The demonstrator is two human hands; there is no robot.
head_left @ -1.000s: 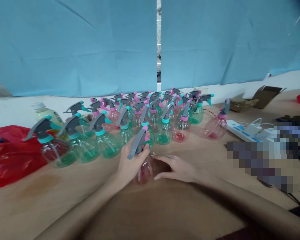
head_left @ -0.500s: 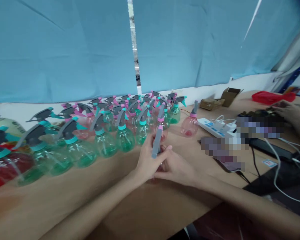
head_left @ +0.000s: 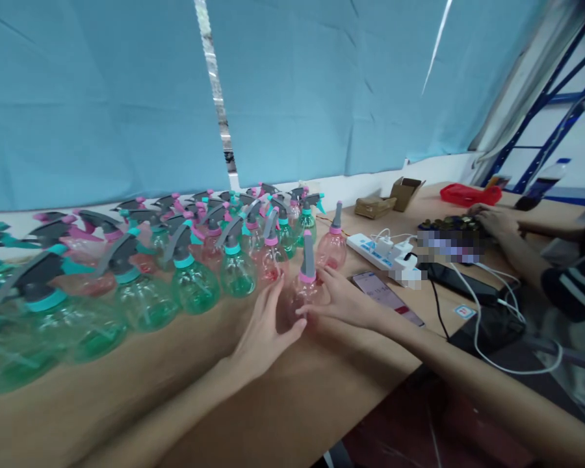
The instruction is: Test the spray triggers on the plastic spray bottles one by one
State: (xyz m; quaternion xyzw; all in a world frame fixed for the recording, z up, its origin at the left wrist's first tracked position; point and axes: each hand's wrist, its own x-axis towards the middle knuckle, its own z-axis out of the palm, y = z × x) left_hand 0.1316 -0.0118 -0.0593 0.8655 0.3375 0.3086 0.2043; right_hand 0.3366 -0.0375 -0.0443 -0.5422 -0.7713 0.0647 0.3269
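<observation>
A pink spray bottle (head_left: 308, 289) with a grey trigger head stands upright on the table in front of me. My right hand (head_left: 344, 300) curls around its right side, with the thumb across the front of the bottle. On the bottle's left, my left hand (head_left: 268, 328) is open, thumb and fingers spread apart and holding nothing. Just beyond the left fingertips is another pink spray bottle (head_left: 273, 255). A third pink bottle (head_left: 332, 247) stands behind my right hand. Green spray bottles (head_left: 195, 286) with turquoise collars line up to the left.
Many more spray bottles crowd the table (head_left: 185, 377) toward the blue curtain (head_left: 292, 97). At right lie a phone (head_left: 387, 298), a power strip (head_left: 383, 260) with white cables, and small cardboard boxes (head_left: 407, 194). Another person's hand (head_left: 497, 221) works over small dark pieces at far right.
Both hands were wrapped together around the pink bottle's neck. Now my left hand has let go and opened, while my right has slid down its side. The view has swung right.
</observation>
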